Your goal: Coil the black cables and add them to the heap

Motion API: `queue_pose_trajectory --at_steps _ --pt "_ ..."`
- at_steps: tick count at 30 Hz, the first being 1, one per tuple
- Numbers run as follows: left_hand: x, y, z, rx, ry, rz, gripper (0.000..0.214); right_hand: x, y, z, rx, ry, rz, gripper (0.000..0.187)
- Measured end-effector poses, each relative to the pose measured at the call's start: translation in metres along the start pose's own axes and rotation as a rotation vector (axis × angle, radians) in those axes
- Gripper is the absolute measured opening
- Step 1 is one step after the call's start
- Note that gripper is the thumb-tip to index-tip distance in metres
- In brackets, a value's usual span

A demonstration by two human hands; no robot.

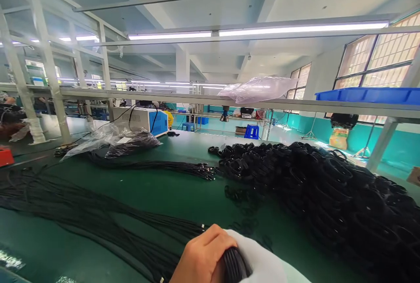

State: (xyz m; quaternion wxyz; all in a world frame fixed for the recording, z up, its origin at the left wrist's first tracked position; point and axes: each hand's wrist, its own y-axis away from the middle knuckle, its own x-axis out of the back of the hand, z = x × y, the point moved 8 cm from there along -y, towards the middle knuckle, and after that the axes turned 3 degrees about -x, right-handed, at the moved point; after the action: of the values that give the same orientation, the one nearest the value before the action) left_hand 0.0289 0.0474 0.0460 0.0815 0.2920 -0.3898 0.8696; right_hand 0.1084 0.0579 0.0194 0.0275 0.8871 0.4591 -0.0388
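Observation:
At the bottom centre, my left hand (pixel 205 254) is closed around a coiled bundle of black cable (pixel 234 263), its fingers wrapped over the loops. Pressed against the coil's right side is a smooth white shape (pixel 262 256), which looks like my right hand or forearm in a white glove or sleeve; no fingers show on it. Long black cables (pixel 108 204) run from the left edge toward my left hand, with small pale connector ends beside it. To the right rises a large heap of coiled black cables (pixel 305 178).
A second cable bundle (pixel 157 165) lies across the green table (pixel 138 191), beside clear plastic bags (pixel 131 141). Behind stands a blue and white machine (pixel 147 121). The overhead shelf (pixel 183 96) carries a plastic bag (pixel 262 89) and a blue tray (pixel 367 95).

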Motion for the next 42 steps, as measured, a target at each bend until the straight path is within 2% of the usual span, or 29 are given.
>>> queue_pose_trajectory --at_steps 2,5,8,11,13,19,21,26,30,33,37,39,42 --pt "0.002 -0.003 -0.003 0.066 -0.006 -0.010 0.027 0.000 -0.005 0.004 0.001 -0.044 -0.047 0.032" --pt "0.004 -0.007 -0.012 0.233 -0.005 -0.024 0.031 0.003 -0.012 0.012 -0.004 -0.121 -0.097 0.030" --pt "0.001 -0.009 -0.024 0.399 -0.030 -0.073 0.025 0.008 -0.019 0.022 -0.021 -0.204 -0.126 0.037" --pt "-0.003 -0.011 -0.035 0.489 -0.095 -0.087 0.018 0.014 -0.023 0.032 -0.043 -0.274 -0.115 0.045" --pt "-0.006 -0.011 -0.044 0.543 -0.115 -0.077 0.017 0.018 -0.025 0.037 -0.055 -0.309 -0.095 0.043" --pt "-0.024 -0.005 -0.063 0.710 0.103 -0.060 0.010 0.023 -0.027 0.049 -0.052 -0.373 -0.034 0.043" --pt "-0.026 -0.002 -0.066 0.742 0.087 -0.062 0.012 0.023 -0.028 0.054 -0.049 -0.389 -0.017 0.043" --pt "-0.024 -0.004 -0.067 0.699 -0.049 -0.097 0.013 0.021 -0.031 0.066 -0.063 -0.418 0.020 0.043" --pt "-0.031 -0.010 -0.064 0.592 0.141 -0.102 0.015 0.025 -0.031 0.057 -0.054 -0.263 0.100 0.016" --pt "-0.031 -0.009 -0.071 0.606 0.231 -0.024 0.013 0.026 -0.031 0.058 -0.076 -0.214 0.125 0.018" --pt "-0.026 -0.007 -0.074 0.576 0.168 -0.022 0.024 0.025 -0.032 0.072 -0.084 -0.514 0.072 0.030" --pt "-0.023 -0.003 -0.072 0.558 0.084 -0.033 0.024 0.025 -0.034 0.077 -0.068 -0.644 0.053 0.029" --pt "-0.030 0.005 -0.060 0.446 -0.046 -0.151 0.011 0.028 -0.038 0.070 0.057 -0.687 0.049 0.021"
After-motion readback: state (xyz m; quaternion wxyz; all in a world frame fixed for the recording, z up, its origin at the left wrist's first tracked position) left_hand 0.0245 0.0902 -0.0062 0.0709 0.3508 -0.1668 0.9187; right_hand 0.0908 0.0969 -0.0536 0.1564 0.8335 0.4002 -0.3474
